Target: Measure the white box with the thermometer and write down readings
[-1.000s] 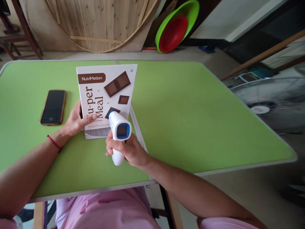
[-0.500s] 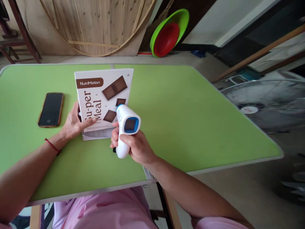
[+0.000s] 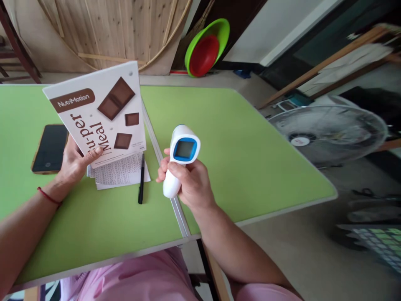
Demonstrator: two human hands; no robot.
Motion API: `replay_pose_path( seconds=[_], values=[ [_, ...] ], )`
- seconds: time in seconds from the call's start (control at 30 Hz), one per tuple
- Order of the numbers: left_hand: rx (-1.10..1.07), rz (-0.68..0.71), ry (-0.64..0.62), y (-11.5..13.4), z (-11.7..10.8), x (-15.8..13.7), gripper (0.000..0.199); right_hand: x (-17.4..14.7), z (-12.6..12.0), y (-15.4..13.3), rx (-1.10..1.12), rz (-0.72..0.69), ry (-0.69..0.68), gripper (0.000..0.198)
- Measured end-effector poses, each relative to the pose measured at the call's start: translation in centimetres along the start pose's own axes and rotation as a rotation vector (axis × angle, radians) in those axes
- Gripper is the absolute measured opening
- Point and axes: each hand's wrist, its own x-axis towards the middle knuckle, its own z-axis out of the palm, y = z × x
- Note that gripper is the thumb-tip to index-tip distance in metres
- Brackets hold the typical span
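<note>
My left hand (image 3: 76,161) grips the lower left corner of a white box (image 3: 117,104) printed "NutriMotion" with brown chocolate pieces, thumb on its front. The box is held tilted over the table. My right hand (image 3: 191,179) is wrapped round the handle of a white infrared thermometer (image 3: 171,184), its blue-rimmed screen facing me. Under the box's lower edge lie sheets of handwritten paper (image 3: 122,173), partly hidden by it. A black pen (image 3: 141,184) rests across their right side. Behind my left hand lies a phone (image 3: 48,148) in a brown case, dark screen up.
The green table (image 3: 238,167) has a metal seam (image 3: 180,217) running across it. Beyond its far edge lean a green basin (image 3: 223,33) and a red basin (image 3: 204,56). On the right stands a fan (image 3: 338,133). A round wooden board (image 3: 125,29) leans at the back.
The box has moved left and up in my left hand and tilted, uncovering more paper and the pen. My right hand has shifted right with the thermometer, away from the box. The view has turned somewhat.
</note>
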Motion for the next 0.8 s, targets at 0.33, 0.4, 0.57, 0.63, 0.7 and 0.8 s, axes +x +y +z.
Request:
replay_pose_path(
  seconds=[0.33,0.4,0.57,0.63,0.7,0.8],
  values=[
    [0.129,0.039,0.097,-0.1,-0.1,0.5,0.05,0.0,-0.2,0.2,-0.019,-0.01,-0.021,0.025],
    [0.162,0.047,0.095,-0.4,-0.2,0.5,0.054,0.0,-0.2,0.3,-0.029,-0.01,-0.02,0.026],
    [0.207,0.121,0.076,-1.2,-0.5,0.7,0.063,0.1,-0.2,0.4,-0.047,-0.013,-0.018,0.025],
    [0.23,0.123,0.062,-1.4,-0.5,0.7,0.066,0.1,-0.3,0.5,-0.047,-0.014,-0.024,0.026],
    [0.271,0.112,0.041,-1.5,-0.6,0.7,0.067,0.1,-0.2,0.7,-0.053,-0.006,-0.032,0.026],
    [0.303,0.082,-0.006,-1.5,-0.8,0.8,0.063,0.0,-0.2,0.9,-0.072,0.006,-0.036,0.025]
  ],
)
